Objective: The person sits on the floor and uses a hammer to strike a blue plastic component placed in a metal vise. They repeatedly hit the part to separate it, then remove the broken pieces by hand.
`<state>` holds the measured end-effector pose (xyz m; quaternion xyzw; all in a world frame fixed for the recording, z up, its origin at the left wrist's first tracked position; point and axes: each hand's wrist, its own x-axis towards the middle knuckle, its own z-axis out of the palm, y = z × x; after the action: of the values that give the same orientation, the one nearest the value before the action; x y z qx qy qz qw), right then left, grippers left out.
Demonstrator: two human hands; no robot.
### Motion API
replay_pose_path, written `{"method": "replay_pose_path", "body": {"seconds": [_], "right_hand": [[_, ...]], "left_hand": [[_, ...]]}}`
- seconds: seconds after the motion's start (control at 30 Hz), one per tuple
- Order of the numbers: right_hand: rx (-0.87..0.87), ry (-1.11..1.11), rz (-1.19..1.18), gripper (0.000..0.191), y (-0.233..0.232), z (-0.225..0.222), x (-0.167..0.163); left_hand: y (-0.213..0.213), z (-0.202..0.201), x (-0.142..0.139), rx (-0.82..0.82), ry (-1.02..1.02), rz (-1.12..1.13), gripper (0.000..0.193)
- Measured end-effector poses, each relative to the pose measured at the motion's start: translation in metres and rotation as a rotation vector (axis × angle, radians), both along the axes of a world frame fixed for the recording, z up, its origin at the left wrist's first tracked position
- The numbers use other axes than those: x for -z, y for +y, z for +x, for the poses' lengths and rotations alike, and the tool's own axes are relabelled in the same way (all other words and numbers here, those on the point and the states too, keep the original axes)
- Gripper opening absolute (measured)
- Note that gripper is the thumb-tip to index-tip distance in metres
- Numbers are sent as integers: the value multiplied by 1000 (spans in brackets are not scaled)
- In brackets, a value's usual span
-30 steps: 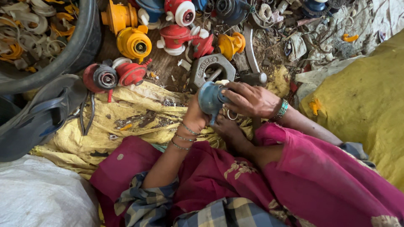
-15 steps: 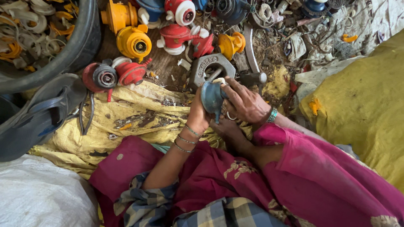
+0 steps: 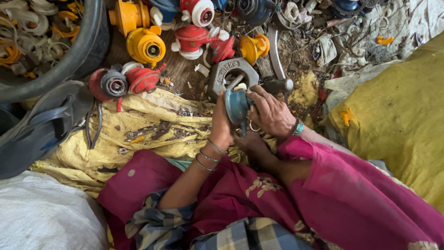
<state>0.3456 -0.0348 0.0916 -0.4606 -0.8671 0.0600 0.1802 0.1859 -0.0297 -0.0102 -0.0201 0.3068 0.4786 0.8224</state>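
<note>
The blue valve point(image 3: 237, 105) could slip out sideways, I judge, because my left hand point(image 3: 221, 124) and right hand point(image 3: 270, 111) only pinch its round greasy-looking body on edge, and it would drop among the red and yellow valves point(image 3: 144, 45) and the grey metal block point(image 3: 232, 74) lying just above it in the frame. Both hands are closed around it, left fingers curled on its left face, right fingers wrapped over its right side, so it sits upright between my palms at mid-frame, above my pink cloth lap point(image 3: 240, 194)
</note>
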Motion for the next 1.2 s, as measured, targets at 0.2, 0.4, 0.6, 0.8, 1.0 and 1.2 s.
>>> {"method": "replay_pose_path", "body": {"seconds": [0.2, 0.4, 0.6, 0.8, 1.0, 1.2], "right_hand": [[-6, 69, -99, 52, 2, 6, 1], [-95, -20, -68, 54, 8, 15, -6], [-15, -69, -53, 56, 2, 9, -16], [35, -79, -48, 59, -6, 0, -19], [43, 25, -76, 57, -3, -1, -18], [87, 196, -280, 54, 5, 2, -31]], "left_hand": [[-1, 1, 3, -33, -34, 13, 47], [0, -5, -4, -28, 58, 32, 45], [0, -8, -27, -64, 373, 219, 48], [-2, -14, -51, -102, 746, 477, 51], [-2, -14, -51, -100, 693, 449, 51], [6, -21, -34, -64, 598, 410, 55]]}}
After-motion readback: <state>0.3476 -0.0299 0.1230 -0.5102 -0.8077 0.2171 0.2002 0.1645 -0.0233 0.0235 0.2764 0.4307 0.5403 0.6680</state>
